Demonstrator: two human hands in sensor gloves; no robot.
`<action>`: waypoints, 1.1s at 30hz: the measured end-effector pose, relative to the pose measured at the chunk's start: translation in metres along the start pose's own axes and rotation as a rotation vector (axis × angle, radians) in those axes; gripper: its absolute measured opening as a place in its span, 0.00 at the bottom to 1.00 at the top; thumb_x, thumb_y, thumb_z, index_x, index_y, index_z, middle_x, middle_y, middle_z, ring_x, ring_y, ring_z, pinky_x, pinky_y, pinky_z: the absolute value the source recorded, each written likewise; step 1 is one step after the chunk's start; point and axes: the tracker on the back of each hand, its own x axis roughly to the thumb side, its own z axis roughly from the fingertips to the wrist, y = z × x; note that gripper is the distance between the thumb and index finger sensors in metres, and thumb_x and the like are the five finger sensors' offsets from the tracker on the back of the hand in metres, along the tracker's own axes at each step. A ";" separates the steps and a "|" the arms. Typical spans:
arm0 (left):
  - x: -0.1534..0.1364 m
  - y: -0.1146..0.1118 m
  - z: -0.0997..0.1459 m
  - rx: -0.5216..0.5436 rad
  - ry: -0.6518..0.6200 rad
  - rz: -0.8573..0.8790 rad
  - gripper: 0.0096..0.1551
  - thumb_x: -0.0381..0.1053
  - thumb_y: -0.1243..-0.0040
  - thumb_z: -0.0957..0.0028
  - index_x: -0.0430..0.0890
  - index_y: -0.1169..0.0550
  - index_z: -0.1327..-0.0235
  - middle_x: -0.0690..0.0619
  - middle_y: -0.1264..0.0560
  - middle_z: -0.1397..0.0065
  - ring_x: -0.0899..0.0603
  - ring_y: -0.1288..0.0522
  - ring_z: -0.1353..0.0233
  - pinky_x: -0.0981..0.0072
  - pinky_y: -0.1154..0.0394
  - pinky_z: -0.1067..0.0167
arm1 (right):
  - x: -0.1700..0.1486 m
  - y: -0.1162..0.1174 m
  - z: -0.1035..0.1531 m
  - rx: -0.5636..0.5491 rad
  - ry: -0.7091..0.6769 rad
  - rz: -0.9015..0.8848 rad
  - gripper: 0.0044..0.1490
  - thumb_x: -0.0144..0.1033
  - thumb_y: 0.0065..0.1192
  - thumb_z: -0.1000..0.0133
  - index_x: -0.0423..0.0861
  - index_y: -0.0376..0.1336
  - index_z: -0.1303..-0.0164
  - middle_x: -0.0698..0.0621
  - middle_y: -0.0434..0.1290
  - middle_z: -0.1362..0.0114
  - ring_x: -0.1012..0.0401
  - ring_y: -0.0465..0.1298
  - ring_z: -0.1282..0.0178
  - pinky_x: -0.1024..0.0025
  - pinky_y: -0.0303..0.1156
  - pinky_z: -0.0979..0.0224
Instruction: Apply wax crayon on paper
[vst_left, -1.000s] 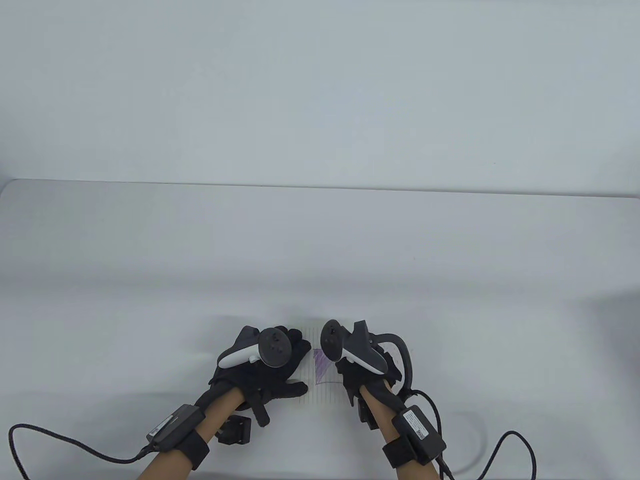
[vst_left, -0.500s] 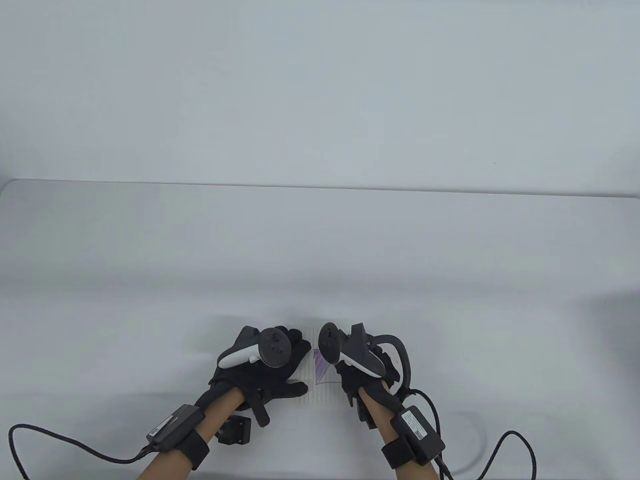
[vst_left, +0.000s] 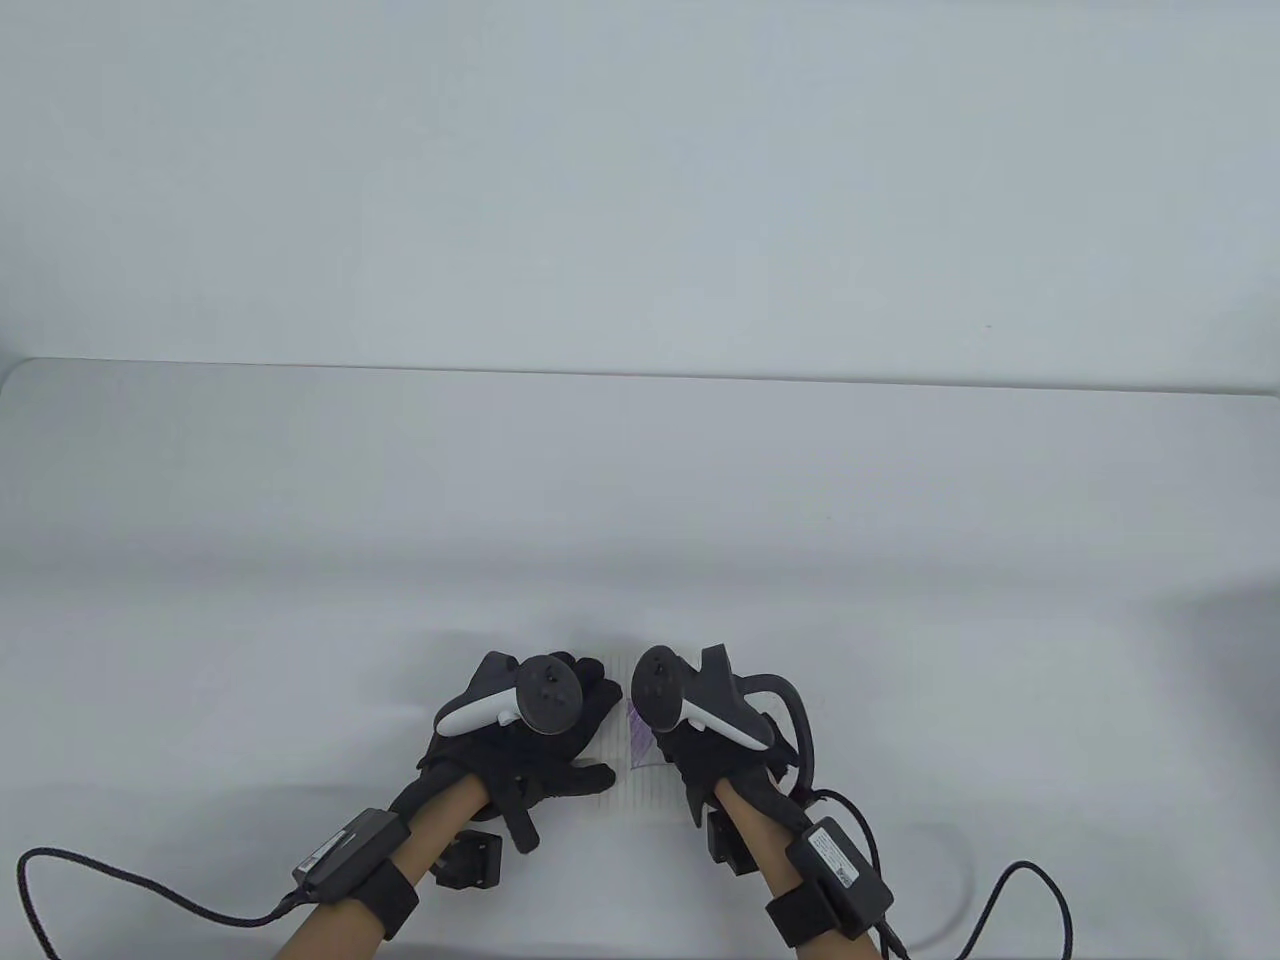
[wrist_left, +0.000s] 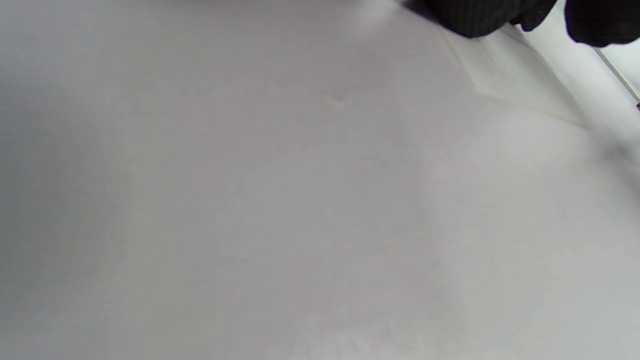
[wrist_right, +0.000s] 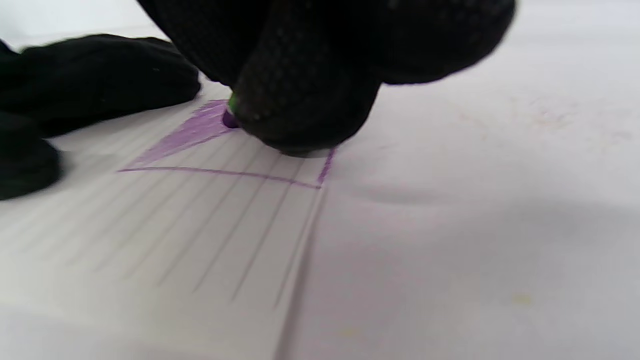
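Note:
A lined sheet of paper (vst_left: 625, 790) lies near the table's front edge, with a purple crayon patch (vst_left: 640, 745) on it. My left hand (vst_left: 560, 735) rests flat on the sheet's left part, fingers spread. My right hand (vst_left: 690, 750) is curled over the patch. In the right wrist view its fingers (wrist_right: 305, 100) pinch a purple crayon (wrist_right: 230, 118), whose tip touches the paper (wrist_right: 175, 240) at the top of a shaded purple shape (wrist_right: 195, 132). The left hand (wrist_right: 95, 75) lies just beyond it. The left wrist view shows only that hand's fingertips (wrist_left: 480, 17) on the paper's edge (wrist_left: 515, 75).
A small black block (vst_left: 468, 862) lies by my left wrist and another (vst_left: 730, 845) under my right wrist. Cables (vst_left: 130, 885) trail from both wrists along the front edge. The table's far edge (vst_left: 640, 373) meets a pale wall.
My right hand has shifted slightly left and toward the left hand, covering more of the purple patch. The left hand has not moved.

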 end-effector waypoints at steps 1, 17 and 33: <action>0.000 0.000 0.000 0.000 0.000 -0.001 0.52 0.70 0.59 0.41 0.67 0.78 0.28 0.69 0.87 0.24 0.53 0.93 0.25 0.48 0.94 0.37 | -0.001 0.000 -0.003 -0.067 0.038 0.051 0.24 0.39 0.59 0.40 0.49 0.68 0.34 0.49 0.79 0.44 0.64 0.81 0.65 0.72 0.78 0.63; 0.000 0.001 0.000 -0.004 0.001 -0.001 0.52 0.70 0.59 0.41 0.67 0.78 0.28 0.69 0.87 0.24 0.53 0.93 0.25 0.48 0.94 0.37 | -0.001 0.001 0.004 0.062 -0.083 -0.098 0.25 0.38 0.60 0.40 0.46 0.67 0.34 0.48 0.79 0.44 0.64 0.81 0.64 0.72 0.78 0.63; 0.000 0.001 0.000 -0.003 0.001 -0.003 0.52 0.70 0.59 0.41 0.67 0.77 0.28 0.69 0.87 0.24 0.53 0.92 0.25 0.48 0.94 0.37 | -0.009 -0.004 -0.004 -0.009 0.061 0.038 0.23 0.38 0.60 0.41 0.47 0.68 0.36 0.49 0.79 0.44 0.64 0.80 0.64 0.72 0.78 0.63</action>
